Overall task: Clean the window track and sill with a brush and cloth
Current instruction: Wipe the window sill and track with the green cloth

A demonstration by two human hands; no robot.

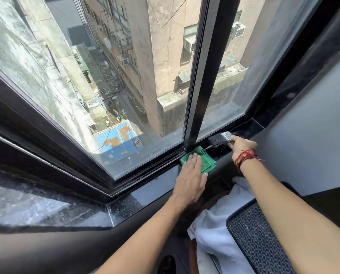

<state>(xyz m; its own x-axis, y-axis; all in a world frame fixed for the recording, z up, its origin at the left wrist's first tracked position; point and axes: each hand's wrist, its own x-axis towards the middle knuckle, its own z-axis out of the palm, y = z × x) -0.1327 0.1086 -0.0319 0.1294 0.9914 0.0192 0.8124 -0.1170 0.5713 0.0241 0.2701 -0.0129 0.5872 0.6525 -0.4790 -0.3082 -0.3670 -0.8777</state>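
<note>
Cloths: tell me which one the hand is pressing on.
The folded green cloth on the window track, under the flat left hand. The white cloth lies lower down, untouched.

I note a green cloth point(202, 160) with a darker printed pattern. The brush point(220, 139) has black bristles and a silver metal band. Window track point(145, 171) and frame point(202, 76) are black. The sill point(155, 190) is dark speckled stone. Red threads point(245, 156) circle the right wrist. A pale blue-white towel point(214, 230) lies beside a dark cushion point(258, 240) with a small light scale-like pattern.
</note>
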